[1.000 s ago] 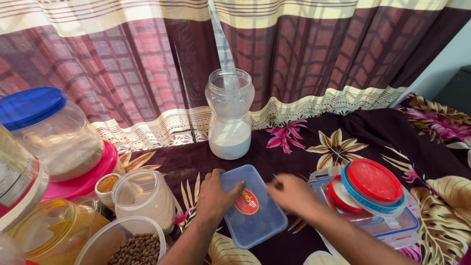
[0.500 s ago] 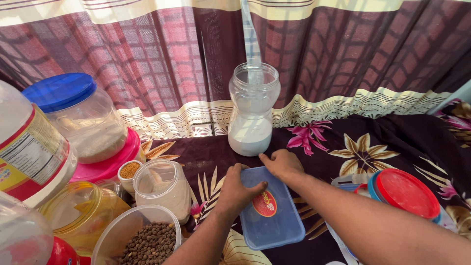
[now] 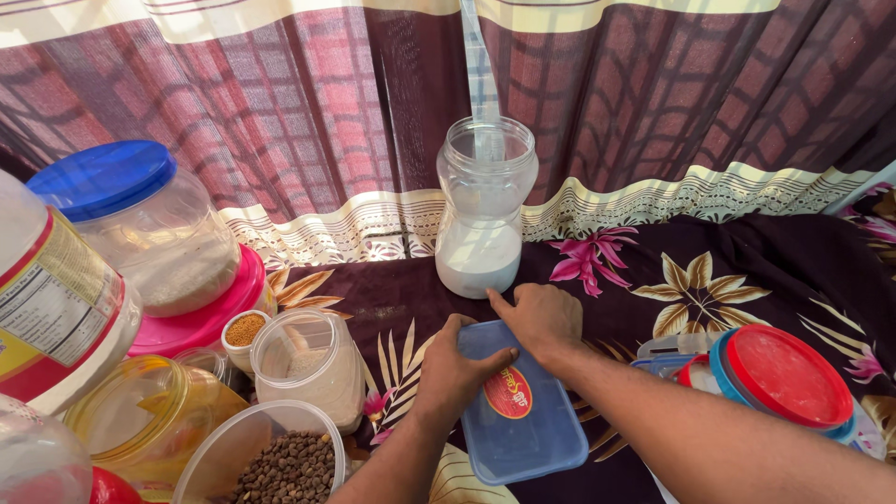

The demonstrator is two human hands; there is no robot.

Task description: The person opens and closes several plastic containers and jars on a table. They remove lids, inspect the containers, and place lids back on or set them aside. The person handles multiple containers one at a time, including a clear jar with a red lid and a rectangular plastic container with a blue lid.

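A translucent blue rectangular lid (image 3: 520,411) with a red oval sticker lies flat on the dark floral cloth (image 3: 709,271) that covers the worktop, at about 6 o'clock in the view. The left hand (image 3: 455,373) rests on its left long edge, thumb laid over the top face and the fingers curled down the side, so it is holding the lid by that rim. The right hand (image 3: 534,317) sits at the lid's far short end, knuckles up and fingers folded; it touches or presses that corner, but whether it actually grips anything there cannot be told.

Just beyond the lid, at 12 o'clock, stands an open waisted clear jar (image 3: 483,210) part-filled with white powder. At 9 o'clock is a small clear jar (image 3: 308,364), and nearer, at 7 o'clock, a clear tub of dark peppercorn-like seeds (image 3: 280,462). A blue-capped jar (image 3: 149,229) sits at 10 o'clock. At 4 o'clock are stacked round lids (image 3: 779,378), red on blue.

The lid looks light, thin and somewhat flexible, with a smooth, probably slippery face; it is likely to bow if lifted by one corner. The raised rim along the long edges seems the surest place to pinch.
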